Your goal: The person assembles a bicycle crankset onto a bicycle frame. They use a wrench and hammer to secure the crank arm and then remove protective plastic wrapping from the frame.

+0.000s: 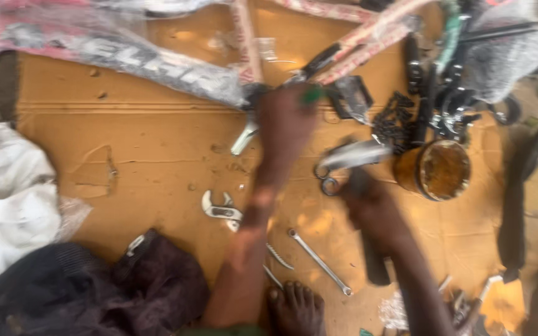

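Much of my view is motion-blurred. My left hand [286,118] reaches far across the cardboard sheet [157,155] to the junction of the plastic-wrapped bicycle frame [157,62]; something small and green [312,94] shows at its fingertips, but I cannot tell whether the fingers are clamped on it or merely touching. My right hand [372,208] is nearer, to the right, closed around a dark handle [372,249] that runs down toward me; its far end blurs into a shiny metal part [356,155] and I cannot make out the tool's head. The hands are well apart.

Loose on the cardboard: one adjustable wrench [219,208], chrome, partly hidden under my left forearm; one slim ring spanner [319,261], bright steel. One round tin of amber grease [437,169] sits right of the hands, with a black chain [393,121] heaped just beyond. My bare foot [295,308] is cut off at the near edge. White crumpled plastic [7,199] lies left; dark cloth [94,286] near left.
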`<state>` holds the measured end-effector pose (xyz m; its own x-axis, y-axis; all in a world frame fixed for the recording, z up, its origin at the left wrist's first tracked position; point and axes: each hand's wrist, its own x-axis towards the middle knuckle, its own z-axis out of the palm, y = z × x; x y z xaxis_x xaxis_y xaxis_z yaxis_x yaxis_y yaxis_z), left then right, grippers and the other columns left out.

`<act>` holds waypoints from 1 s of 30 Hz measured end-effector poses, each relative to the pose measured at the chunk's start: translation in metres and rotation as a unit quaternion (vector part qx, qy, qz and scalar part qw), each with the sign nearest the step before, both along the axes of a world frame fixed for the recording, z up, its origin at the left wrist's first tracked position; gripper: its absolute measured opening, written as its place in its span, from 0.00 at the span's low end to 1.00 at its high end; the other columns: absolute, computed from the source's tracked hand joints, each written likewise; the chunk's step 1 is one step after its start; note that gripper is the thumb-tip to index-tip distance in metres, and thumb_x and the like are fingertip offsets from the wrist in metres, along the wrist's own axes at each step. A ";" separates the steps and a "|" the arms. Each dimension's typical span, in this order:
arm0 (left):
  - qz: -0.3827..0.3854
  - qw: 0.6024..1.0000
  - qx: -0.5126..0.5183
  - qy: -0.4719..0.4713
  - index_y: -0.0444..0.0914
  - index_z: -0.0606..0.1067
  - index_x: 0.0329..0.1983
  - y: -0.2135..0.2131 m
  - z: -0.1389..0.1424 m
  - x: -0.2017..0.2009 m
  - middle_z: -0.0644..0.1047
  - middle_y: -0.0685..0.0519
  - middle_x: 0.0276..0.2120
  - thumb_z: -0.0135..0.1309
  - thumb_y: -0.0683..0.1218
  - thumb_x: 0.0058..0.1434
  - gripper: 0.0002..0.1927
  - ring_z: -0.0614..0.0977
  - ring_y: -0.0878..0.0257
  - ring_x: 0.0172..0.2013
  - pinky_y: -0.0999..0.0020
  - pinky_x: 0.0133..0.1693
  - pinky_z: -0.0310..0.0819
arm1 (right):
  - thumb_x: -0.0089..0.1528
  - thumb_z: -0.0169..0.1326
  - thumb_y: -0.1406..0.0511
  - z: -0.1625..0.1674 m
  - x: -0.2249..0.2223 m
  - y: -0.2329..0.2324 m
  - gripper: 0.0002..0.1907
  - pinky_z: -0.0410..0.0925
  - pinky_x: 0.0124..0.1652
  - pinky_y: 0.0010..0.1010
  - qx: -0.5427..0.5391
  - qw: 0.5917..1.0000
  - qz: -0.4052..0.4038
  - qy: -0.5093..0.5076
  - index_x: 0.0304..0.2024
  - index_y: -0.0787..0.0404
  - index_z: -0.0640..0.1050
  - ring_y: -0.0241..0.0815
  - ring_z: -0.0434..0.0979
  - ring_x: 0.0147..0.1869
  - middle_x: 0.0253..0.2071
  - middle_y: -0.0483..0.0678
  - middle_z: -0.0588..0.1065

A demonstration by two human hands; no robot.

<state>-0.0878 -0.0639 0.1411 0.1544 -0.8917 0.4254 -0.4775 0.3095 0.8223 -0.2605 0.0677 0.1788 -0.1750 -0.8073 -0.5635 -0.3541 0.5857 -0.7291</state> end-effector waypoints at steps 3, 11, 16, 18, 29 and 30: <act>0.073 0.993 0.065 0.073 0.40 0.83 0.40 0.019 -0.012 0.041 0.80 0.45 0.26 0.59 0.49 0.62 0.09 0.82 0.52 0.25 0.58 0.30 0.74 | 0.56 0.60 0.64 -0.019 0.030 0.022 0.22 0.69 0.29 0.25 0.047 0.977 0.094 -0.186 0.53 0.59 0.77 0.30 0.73 0.30 0.36 0.41 0.81; 0.149 0.978 0.136 -0.061 0.32 0.73 0.44 0.038 -0.060 0.116 0.75 0.39 0.37 0.60 0.52 0.62 0.19 0.77 0.41 0.39 0.47 0.41 0.70 | 0.64 0.60 0.57 -0.056 0.074 0.011 0.16 0.73 0.40 0.37 -0.132 0.936 0.327 0.017 0.49 0.60 0.81 0.45 0.82 0.40 0.40 0.54 0.82; 0.157 0.978 0.094 -0.104 0.36 0.75 0.40 0.033 -0.087 0.119 0.76 0.42 0.37 0.57 0.53 0.63 0.15 0.76 0.43 0.40 0.47 0.41 0.67 | 0.59 0.61 0.64 -0.069 0.068 -0.046 0.21 0.69 0.42 0.48 -0.302 0.896 0.196 0.261 0.54 0.64 0.77 0.59 0.76 0.42 0.43 0.59 0.75; 0.107 0.988 0.110 -0.028 0.36 0.74 0.36 0.036 -0.090 0.115 0.76 0.44 0.33 0.54 0.51 0.69 0.14 0.77 0.45 0.38 0.49 0.42 0.68 | 0.54 0.65 0.66 -0.077 0.067 -0.068 0.27 0.67 0.44 0.51 -0.362 0.847 0.224 0.319 0.55 0.67 0.75 0.64 0.71 0.47 0.48 0.62 0.73; 0.124 0.985 0.026 -0.120 0.36 0.72 0.30 0.050 -0.089 0.096 0.74 0.46 0.29 0.48 0.47 0.72 0.14 0.74 0.46 0.35 0.48 0.40 0.65 | 0.52 0.71 0.66 -0.058 0.040 -0.121 0.27 0.74 0.43 0.37 -0.350 0.898 0.167 0.208 0.53 0.62 0.77 0.50 0.79 0.47 0.45 0.55 0.74; 0.128 0.984 0.028 -0.123 0.36 0.72 0.30 0.050 -0.089 0.096 0.74 0.47 0.29 0.48 0.47 0.72 0.14 0.74 0.46 0.35 0.48 0.40 0.66 | 0.55 0.70 0.67 -0.048 0.045 -0.124 0.27 0.75 0.47 0.37 -0.381 0.900 0.168 0.127 0.55 0.62 0.77 0.49 0.79 0.49 0.47 0.55 0.72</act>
<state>0.0085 -0.0137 0.0523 0.2749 -0.8607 0.4285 -0.7207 0.1105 0.6844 -0.2158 -0.0566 0.1307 0.1064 -0.9740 0.1998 -0.6297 -0.2216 -0.7445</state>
